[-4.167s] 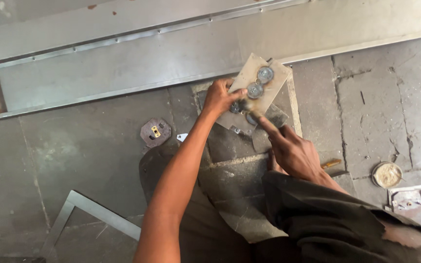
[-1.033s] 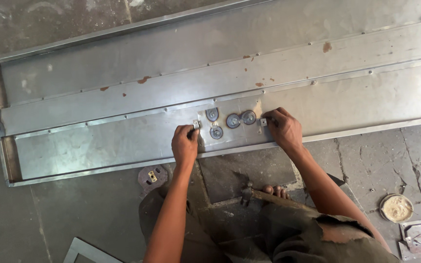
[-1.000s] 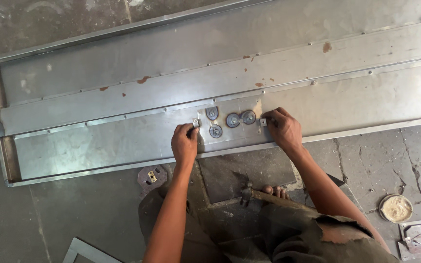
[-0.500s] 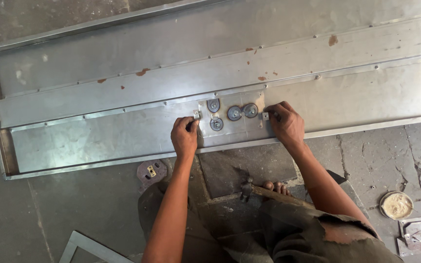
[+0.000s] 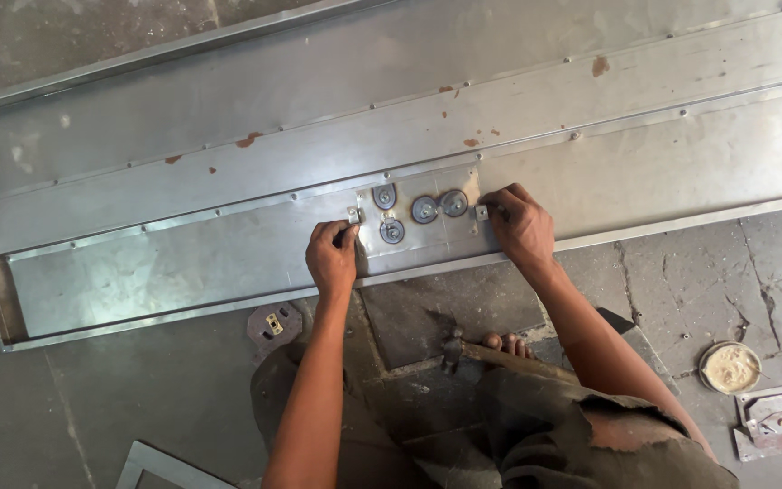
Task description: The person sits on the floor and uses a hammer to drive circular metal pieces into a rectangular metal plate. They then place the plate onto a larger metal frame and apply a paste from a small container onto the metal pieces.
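Left hand and right hand pinch the small metal plate's ends against the long frame.

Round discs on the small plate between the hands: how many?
4. On the small plate: one upper left, one below it, two side by side right of centre. None appear hidden.

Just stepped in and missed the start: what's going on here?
A person crouches over a long sheet-metal channel on the floor. Both hands press a small metal plate, fitted with four round discs, flat into it: the left hand at the plate's left edge, the right hand at its right edge by a small bracket.
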